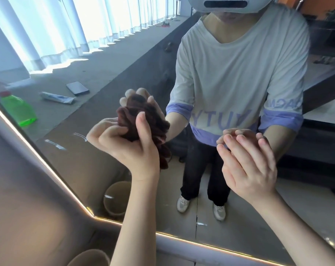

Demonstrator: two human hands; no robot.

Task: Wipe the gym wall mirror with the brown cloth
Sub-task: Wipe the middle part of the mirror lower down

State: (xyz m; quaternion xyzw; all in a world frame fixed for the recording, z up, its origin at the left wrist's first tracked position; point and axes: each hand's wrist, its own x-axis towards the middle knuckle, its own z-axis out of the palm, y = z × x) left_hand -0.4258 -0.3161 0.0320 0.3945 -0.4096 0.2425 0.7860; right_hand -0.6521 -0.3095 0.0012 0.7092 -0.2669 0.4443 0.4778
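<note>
Against mirror [113, 60] well above its lit edge [47, 165], left hand [124, 144] grips bunched cloth [155, 127]; right hand [247, 162] open-fingered, empty.

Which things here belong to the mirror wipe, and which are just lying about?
Job:
brown cloth, gripped in left hand
mirror
right hand, open and empty

Lying about, seen in the reflection:
green spray bottle
white tube
dark tablet
beige tub

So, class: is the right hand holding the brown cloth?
No, the left hand grips the brown cloth; the right hand holds nothing.
</note>
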